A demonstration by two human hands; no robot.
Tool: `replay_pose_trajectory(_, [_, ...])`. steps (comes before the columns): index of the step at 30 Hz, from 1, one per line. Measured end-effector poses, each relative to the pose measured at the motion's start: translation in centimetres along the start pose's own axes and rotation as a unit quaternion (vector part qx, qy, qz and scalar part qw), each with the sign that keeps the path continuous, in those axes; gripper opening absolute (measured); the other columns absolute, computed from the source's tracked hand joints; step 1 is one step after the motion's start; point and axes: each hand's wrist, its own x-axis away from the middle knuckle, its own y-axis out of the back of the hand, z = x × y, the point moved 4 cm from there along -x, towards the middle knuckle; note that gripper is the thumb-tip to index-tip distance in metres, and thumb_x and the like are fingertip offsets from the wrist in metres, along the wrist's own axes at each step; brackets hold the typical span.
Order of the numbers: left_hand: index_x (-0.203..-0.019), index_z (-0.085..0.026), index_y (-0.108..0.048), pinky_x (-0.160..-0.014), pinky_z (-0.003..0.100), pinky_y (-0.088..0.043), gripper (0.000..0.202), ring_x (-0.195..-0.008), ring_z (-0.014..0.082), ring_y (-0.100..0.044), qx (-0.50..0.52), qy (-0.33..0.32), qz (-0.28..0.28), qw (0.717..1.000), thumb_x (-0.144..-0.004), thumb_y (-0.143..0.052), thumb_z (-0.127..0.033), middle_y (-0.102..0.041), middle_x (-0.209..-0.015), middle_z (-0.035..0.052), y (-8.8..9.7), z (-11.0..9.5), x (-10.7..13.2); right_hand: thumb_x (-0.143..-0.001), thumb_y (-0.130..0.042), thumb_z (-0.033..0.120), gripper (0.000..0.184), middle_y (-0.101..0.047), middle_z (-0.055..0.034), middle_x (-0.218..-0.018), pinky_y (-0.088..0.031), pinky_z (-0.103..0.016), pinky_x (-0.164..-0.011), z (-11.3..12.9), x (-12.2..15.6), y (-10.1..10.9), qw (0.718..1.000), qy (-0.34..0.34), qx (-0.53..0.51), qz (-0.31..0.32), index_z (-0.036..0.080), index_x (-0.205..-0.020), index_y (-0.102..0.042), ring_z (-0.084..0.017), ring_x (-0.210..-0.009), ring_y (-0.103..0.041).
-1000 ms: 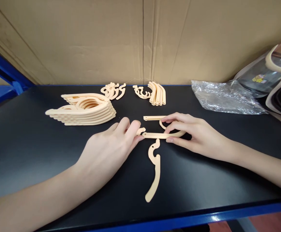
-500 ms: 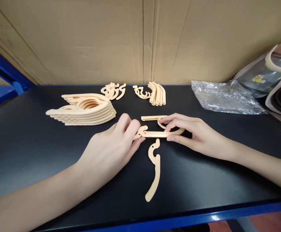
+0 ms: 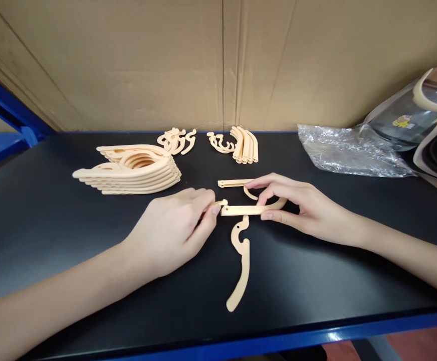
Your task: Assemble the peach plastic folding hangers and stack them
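Observation:
My right hand (image 3: 291, 203) is closed around the bend of a beige U-shaped hanger frame (image 3: 241, 210), which has two slotted bars pointing left. Part of its curve is hidden by my fingers. My left hand (image 3: 179, 228) pinches a small beige hanger arm (image 3: 221, 202), turned so that its thin edge shows. The tip of this arm is at the left end of the frame's near bar; whether they touch I cannot tell. Most of it is hidden in my fingers. Just below the frame, another curved hanger arm (image 3: 244, 268) with a hooked top lies flat on the black table (image 3: 304, 286).
To the left stands a stack of beige folded hangers (image 3: 139, 173). Behind are small hooked pieces (image 3: 175, 140), more small curved pieces (image 3: 218, 144) and several slotted bars (image 3: 245, 145). Clear plastic wrap (image 3: 346, 150) and a transparent bag (image 3: 391, 120) lie at right. Cardboard (image 3: 128, 65) walls the back.
My left hand has turned the small hanger arm from its flat face to its edge and has drawn slightly lower. My right hand and the frame have barely shifted.

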Motion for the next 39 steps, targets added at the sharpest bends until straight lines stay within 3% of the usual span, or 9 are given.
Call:
replay_pose_trajectory(8, [-0.063,-0.019,-0.039,-0.048,0.024,-0.023,0.041,-0.048,0.0107,-0.042,0.065,-0.002,0.047,0.997,-0.096,-0.045,-0.044,-0.047,-0.059,-0.0036,-0.5,0.3,-0.2,-0.093,-0.058,0.032,0.011,-0.054,-0.0058,-0.133,-0.056,-0.035,-0.085,0.1,0.1,-0.1,1.000,0.016,-0.014,0.005,0.022,-0.093,-0.062,-0.023,-0.117,-0.057])
replay_pose_trajectory(12, [-0.067,-0.019,-0.040,-0.048,0.022,-0.025,0.037,-0.048,0.0095,-0.043,0.095,-0.035,0.057,0.993,-0.099,-0.043,-0.038,-0.047,-0.059,-0.0049,-0.8,0.1,-0.2,-0.093,-0.058,0.032,0.010,-0.054,-0.0061,-0.132,-0.056,-0.035,-0.082,0.2,0.1,0.0,1.000,0.010,-0.029,0.002,0.023,-0.093,-0.062,-0.023,-0.116,-0.057])
replay_pose_trajectory(19, [-0.063,-0.019,-0.034,-0.043,0.020,-0.023,0.046,-0.043,0.0080,-0.037,0.118,0.015,0.036,0.992,-0.095,-0.047,-0.050,-0.039,-0.053,-0.0071,-0.4,0.6,-0.4,-0.092,-0.060,0.030,0.009,-0.054,-0.0056,-0.129,-0.054,-0.030,-0.080,0.0,0.0,-0.2,0.999,0.028,-0.034,0.013,0.021,-0.092,-0.062,-0.018,-0.108,-0.059])
replay_pose_trajectory(27, [-0.067,-0.018,-0.040,-0.046,0.020,-0.025,0.042,-0.047,0.0082,-0.042,0.138,-0.040,0.052,0.988,-0.099,-0.044,-0.045,-0.046,-0.057,-0.0064,-0.6,0.3,-0.1,-0.092,-0.061,0.028,0.009,-0.057,-0.0053,-0.123,-0.053,-0.028,-0.080,0.4,0.1,-0.2,0.999,0.031,-0.028,0.007,0.020,-0.090,-0.063,-0.017,-0.108,-0.059])
replay_pose_trajectory(33, [-0.068,-0.018,-0.043,-0.045,0.020,-0.025,0.048,-0.044,0.0080,-0.043,0.099,-0.067,0.015,0.993,-0.101,-0.033,-0.051,-0.049,-0.057,-0.0057,-1.2,0.5,-0.1,-0.093,-0.059,0.027,0.009,-0.057,-0.0050,-0.119,-0.052,-0.026,-0.081,0.5,0.0,-0.3,0.999,0.033,-0.022,0.004,0.020,-0.090,-0.062,-0.016,-0.109,-0.057])
replay_pose_trajectory(36, [-0.065,-0.018,-0.042,-0.043,0.021,-0.023,0.053,-0.039,0.0077,-0.041,0.056,-0.091,-0.021,0.994,-0.101,-0.027,-0.053,-0.048,-0.053,-0.0057,-1.0,0.3,-0.2,-0.093,-0.059,0.027,0.009,-0.057,-0.0050,-0.117,-0.052,-0.026,-0.079,0.5,-0.1,-0.4,0.999,0.032,-0.023,0.007,0.020,-0.090,-0.062,-0.015,-0.107,-0.057])
replay_pose_trajectory(39, [-0.064,-0.018,-0.043,-0.042,0.021,-0.025,0.053,-0.038,0.0082,-0.044,0.011,-0.106,-0.023,0.994,-0.102,-0.025,-0.051,-0.049,-0.051,-0.0050,-0.6,0.0,-0.2,-0.093,-0.059,0.026,0.008,-0.057,-0.0047,-0.116,-0.052,-0.026,-0.079,0.6,0.0,-0.4,0.999,0.035,-0.020,0.006,0.020,-0.090,-0.061,-0.015,-0.107,-0.057])
